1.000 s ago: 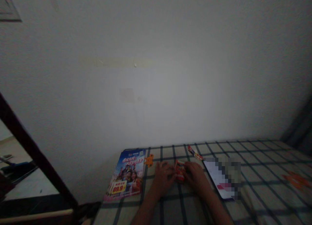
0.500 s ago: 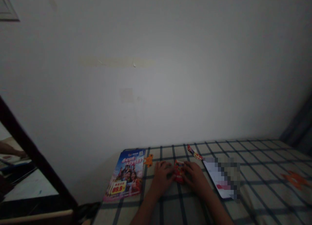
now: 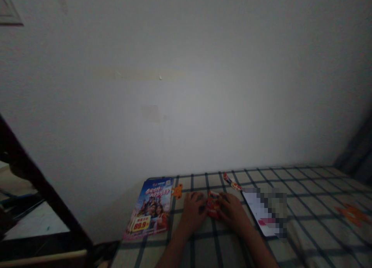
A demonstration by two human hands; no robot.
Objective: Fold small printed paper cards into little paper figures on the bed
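Note:
A small red packet (image 3: 213, 205) lies on the checked bedsheet (image 3: 305, 229) between my two hands. My left hand (image 3: 193, 212) grips its left side with curled fingers. My right hand (image 3: 233, 212) grips its right side the same way. Both forearms reach in from the bottom edge. The view is dim, so the packet's print is unreadable.
A colourful leaflet (image 3: 150, 208) lies left of my hands near the bed's edge. An orange patch (image 3: 177, 191) and a thin red wrapper (image 3: 231, 182) lie near the wall. A lit phone (image 3: 263, 212) rests to the right. A dark bed rail (image 3: 37, 186) slants at left.
The red packet and both hands shifted slightly left and away from me. The scene beyond the bed rail at left has changed a little.

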